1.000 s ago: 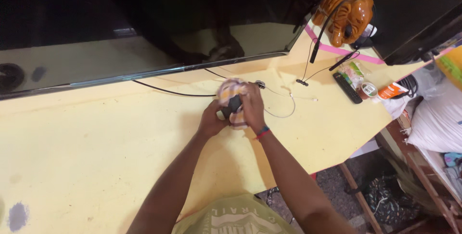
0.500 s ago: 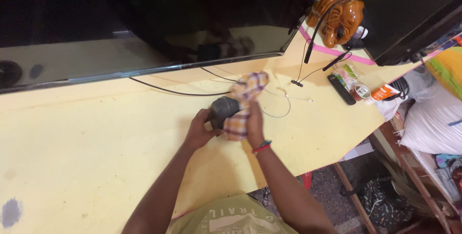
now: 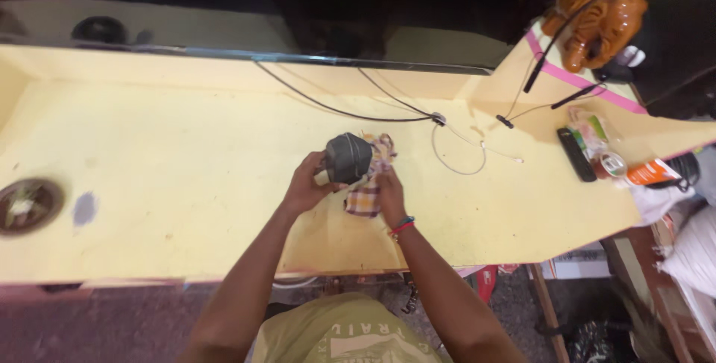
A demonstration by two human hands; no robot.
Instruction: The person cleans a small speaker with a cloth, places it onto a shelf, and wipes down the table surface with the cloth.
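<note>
I see the left hand (image 3: 304, 188) clamping the dark round object (image 3: 347, 158) steady above the bench (image 3: 171, 184), right hand (image 3: 388, 195) at 3 o'clock pressing the checked cloth (image 3: 365, 199) against it.

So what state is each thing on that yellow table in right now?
Left hand: gripping the dark round object, lifted off the table.
Right hand: pressing a checked cloth against it.
White cable: lying looped.
Black remote: lying flat.
Yellow table: stained at left.

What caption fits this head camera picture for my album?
Left hand holds a dark round object while right hand presses a checked cloth to it, over a yellow table.
</note>
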